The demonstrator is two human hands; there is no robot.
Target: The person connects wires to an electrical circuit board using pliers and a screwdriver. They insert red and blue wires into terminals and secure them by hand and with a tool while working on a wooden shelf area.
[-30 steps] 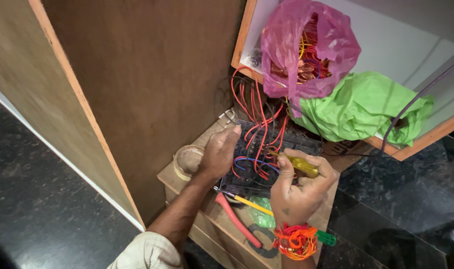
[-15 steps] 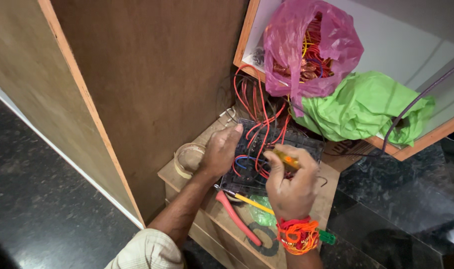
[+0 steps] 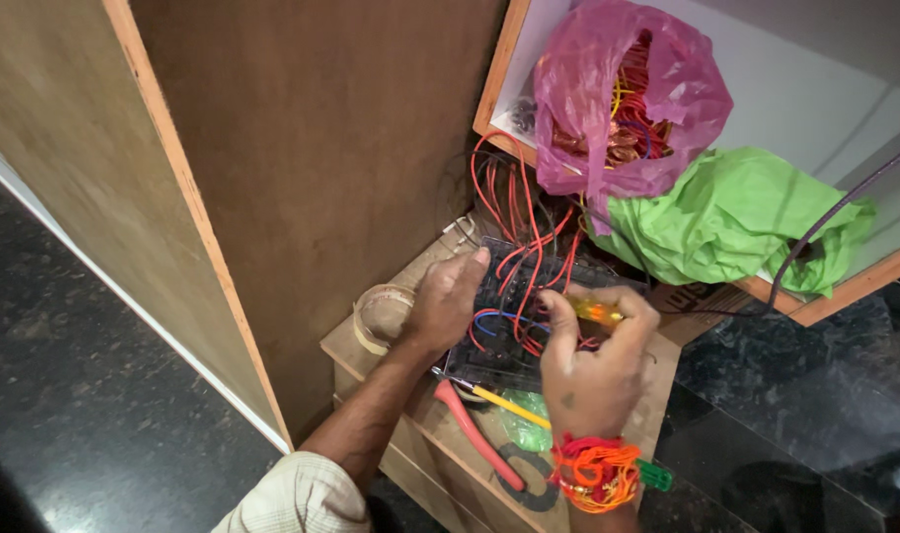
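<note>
right hand (image 3: 593, 370) raised and turned, yellow screwdriver (image 3: 596, 312) now tipped into the wires (image 3: 524, 247)

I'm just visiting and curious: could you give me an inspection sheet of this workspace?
Surface: low wooden box on a dark stone floor.
Job's things: clear wiring panel; yellow-handled screwdriver.
Clutter: tape roll, red-handled tool, pink bag, green bag.
Hands: left hand rests on the panel; right hand grips the screwdriver.
Cables: red wires run up from the panel; dark cable.
Surroundings: brown wooden board.
</note>
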